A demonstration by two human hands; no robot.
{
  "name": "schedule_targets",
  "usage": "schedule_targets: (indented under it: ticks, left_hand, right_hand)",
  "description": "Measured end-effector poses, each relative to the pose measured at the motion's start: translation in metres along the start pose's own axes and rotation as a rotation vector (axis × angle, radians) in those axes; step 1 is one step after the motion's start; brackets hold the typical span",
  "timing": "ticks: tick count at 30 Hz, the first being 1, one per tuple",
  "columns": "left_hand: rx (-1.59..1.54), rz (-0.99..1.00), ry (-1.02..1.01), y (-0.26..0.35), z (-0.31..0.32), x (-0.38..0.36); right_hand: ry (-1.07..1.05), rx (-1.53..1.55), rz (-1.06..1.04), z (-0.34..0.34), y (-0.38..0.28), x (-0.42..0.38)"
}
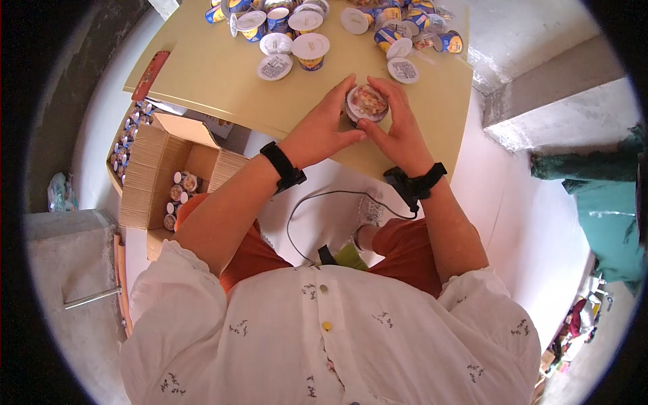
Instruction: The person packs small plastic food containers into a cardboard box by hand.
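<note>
A small clear-topped food cup [368,102] is between my two hands, above the near edge of the yellow table. Pinkish and pale bits show through its round top. My left hand [329,126] curls round its left side, fingers at the far rim and thumb below. From the right, my right hand [399,128] grips it, with the thumb across the near rim. Just beyond stand blue-and-yellow cups with white lids, the nearest upright cup [311,52] among them. A white lid with printed marks [403,70] lies farther right.
Several more cups [391,30] crowd the far side of the yellow table [223,74]. A red bar-shaped object [150,75] lies on its left edge. An open cardboard box [145,175] with cups inside stands at the lower left. A black cable [317,195] hangs from my right wrist strap.
</note>
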State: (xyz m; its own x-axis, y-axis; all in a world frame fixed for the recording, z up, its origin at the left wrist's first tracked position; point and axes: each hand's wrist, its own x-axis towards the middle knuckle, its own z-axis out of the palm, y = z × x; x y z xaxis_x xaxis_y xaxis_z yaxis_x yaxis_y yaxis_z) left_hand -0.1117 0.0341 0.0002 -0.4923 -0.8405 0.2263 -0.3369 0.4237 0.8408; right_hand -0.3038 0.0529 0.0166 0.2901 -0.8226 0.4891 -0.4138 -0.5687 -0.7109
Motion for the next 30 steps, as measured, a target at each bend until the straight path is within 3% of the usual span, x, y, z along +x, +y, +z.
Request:
schedule_targets:
  ticks: [20,30]
  left_hand:
    - [-0.065,0.016,-0.053,-0.012,0.014,0.012]
    - [0.059,0.015,-0.069,-0.008,0.011,0.01]
  right_hand:
    - [-0.041,0.015,0.054,-0.009,-0.001,-0.001]
    - [-0.068,-0.059,0.059,-0.006,-0.002,-0.006]
